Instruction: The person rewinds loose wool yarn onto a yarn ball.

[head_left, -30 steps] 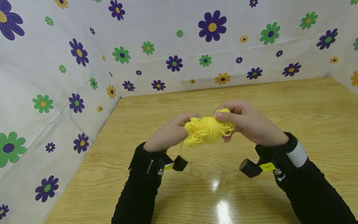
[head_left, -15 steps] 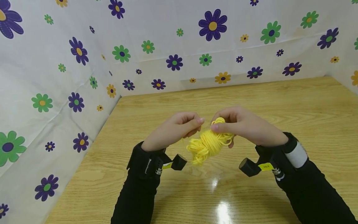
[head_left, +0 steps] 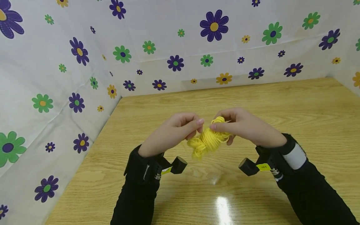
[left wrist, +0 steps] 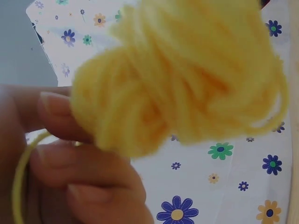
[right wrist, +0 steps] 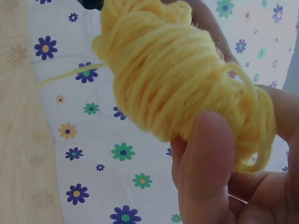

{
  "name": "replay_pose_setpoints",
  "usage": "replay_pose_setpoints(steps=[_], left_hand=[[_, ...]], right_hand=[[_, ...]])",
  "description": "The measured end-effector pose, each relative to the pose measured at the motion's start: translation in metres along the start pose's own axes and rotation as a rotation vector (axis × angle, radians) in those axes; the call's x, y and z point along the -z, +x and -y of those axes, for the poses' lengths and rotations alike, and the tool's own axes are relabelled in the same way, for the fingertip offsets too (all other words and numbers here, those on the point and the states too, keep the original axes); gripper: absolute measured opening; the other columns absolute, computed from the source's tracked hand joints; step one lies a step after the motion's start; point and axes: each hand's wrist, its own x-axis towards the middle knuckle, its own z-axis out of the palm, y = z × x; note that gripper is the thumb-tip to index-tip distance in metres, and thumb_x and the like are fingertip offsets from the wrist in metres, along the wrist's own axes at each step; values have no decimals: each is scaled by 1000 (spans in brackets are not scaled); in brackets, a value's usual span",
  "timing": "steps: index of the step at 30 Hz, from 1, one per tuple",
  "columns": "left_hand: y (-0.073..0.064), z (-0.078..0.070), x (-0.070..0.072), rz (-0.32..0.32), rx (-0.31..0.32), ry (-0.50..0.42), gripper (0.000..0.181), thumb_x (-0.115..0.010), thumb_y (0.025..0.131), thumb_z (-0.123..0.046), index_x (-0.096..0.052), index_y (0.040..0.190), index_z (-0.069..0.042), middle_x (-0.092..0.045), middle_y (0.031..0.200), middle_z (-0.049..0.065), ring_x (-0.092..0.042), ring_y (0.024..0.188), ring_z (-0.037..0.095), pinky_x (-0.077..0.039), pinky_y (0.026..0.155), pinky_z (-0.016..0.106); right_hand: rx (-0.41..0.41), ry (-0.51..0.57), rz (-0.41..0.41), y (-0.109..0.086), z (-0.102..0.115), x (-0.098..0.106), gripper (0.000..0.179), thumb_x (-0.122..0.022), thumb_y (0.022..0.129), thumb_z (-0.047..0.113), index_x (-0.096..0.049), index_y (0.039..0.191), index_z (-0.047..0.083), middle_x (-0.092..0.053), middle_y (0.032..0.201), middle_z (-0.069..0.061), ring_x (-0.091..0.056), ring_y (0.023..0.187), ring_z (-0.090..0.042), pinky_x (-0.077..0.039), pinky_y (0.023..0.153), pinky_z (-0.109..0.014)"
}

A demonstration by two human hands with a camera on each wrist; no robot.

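Observation:
A bundle of yellow yarn [head_left: 209,140], wound round its middle with loose loops at both ends, hangs tilted over the table in the head view. My right hand [head_left: 246,126] grips its upper right end, and the thumb [right wrist: 210,149] presses on the windings in the right wrist view. Close beside the other end, my left hand [head_left: 180,129] has its fingers curled and its thumb against the index finger. A single strand of yarn [left wrist: 19,177] runs between those fingers in the left wrist view. Part of that strand is hidden behind them.
Below both hands lies a wood-grain table [head_left: 107,162] with a bright reflection near the front. White cloth printed with flowers [head_left: 157,28] stands at the back and sides. Each wrist carries a black strap with a small camera block [head_left: 178,165] jutting inward.
The left hand has let go of the bundle's end, which dropped lower as the bundle tilted in the right hand. Since half a second ago, the bundle has shifted slightly up and left.

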Motion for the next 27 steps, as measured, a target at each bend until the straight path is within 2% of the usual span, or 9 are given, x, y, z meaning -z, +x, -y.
replay_pose_setpoints(steps=[7, 11, 17, 22, 27], left_hand=[[-4, -4, 0, -27, -18, 30, 28, -43, 108, -16, -62, 95, 0, -42, 70, 3, -34, 63, 20, -31, 64, 29], [-5, -5, -1, -31, -21, 37, 28, -43, 108, -15, -63, 95, 0, -44, 70, 3, -35, 63, 20, -31, 63, 29], [-7, -6, -2, -35, -25, 51, 27, -44, 107, -14, -65, 98, 0, -47, 71, 4, -36, 63, 21, -29, 60, 29], [-8, -8, -3, -22, -44, 69, 27, -44, 107, -13, -67, 100, 0, -51, 71, 4, -36, 61, 21, -28, 56, 28], [-9, -10, -4, -1, -74, 95, 26, -45, 107, -12, -67, 100, 0, -53, 71, 4, -35, 57, 19, -29, 55, 27]], right_hand=[[-12, -10, -104, 1, -1, -1, 26, -60, 99, 21, -61, 104, -5, -63, 92, -13, -62, 81, -24, -59, 67, -35], [-9, 22, -143, 2, -2, -1, 27, -60, 100, 20, -59, 104, -6, -62, 97, -15, -63, 83, -24, -60, 69, -34], [-8, 84, -218, 3, -3, 1, 34, -58, 100, 23, -59, 113, -9, -61, 103, -17, -63, 87, -22, -59, 73, -33], [0, 124, -287, 3, -3, 1, 38, -57, 102, 26, -58, 118, -9, -62, 106, -15, -64, 88, -18, -59, 75, -30], [9, 158, -320, 3, -2, 0, 39, -56, 103, 28, -56, 119, -9, -62, 108, -13, -66, 90, -15, -59, 77, -28]])
